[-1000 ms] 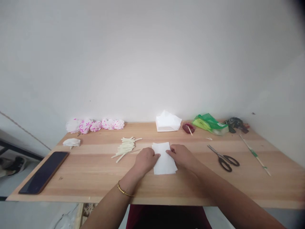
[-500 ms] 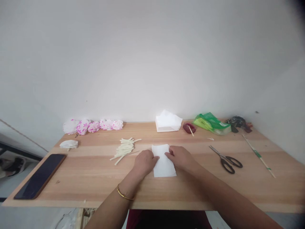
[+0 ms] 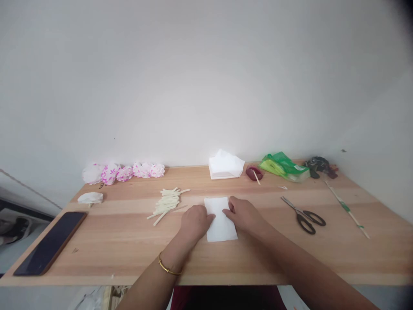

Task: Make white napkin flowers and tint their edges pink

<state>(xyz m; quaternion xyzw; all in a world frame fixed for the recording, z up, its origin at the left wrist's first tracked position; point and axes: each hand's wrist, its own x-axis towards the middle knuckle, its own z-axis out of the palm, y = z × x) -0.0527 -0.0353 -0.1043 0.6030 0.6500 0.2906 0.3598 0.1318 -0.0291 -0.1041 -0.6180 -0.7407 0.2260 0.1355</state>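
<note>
Wooden desk (image 3: 122,241), pale wall (image 3: 193,86) behind | I see left hand (image 3: 194,221), right hand (image 3: 244,214) pinching white tissue (image 3: 220,228) by opposite edges

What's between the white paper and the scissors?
In the head view, the right hand, its thumb over the white paper's edge, then wooden tabletop up to the scissors.

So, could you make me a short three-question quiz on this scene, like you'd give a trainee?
1. True or false: the scissors lie to the right of the right hand.
2. On which side does the person wear the bangle: a) right, b) left, c) both?
3. Fill in: the left hand and right hand both hold the white ____.

Key: 1. True; 2. b; 3. paper.
</note>
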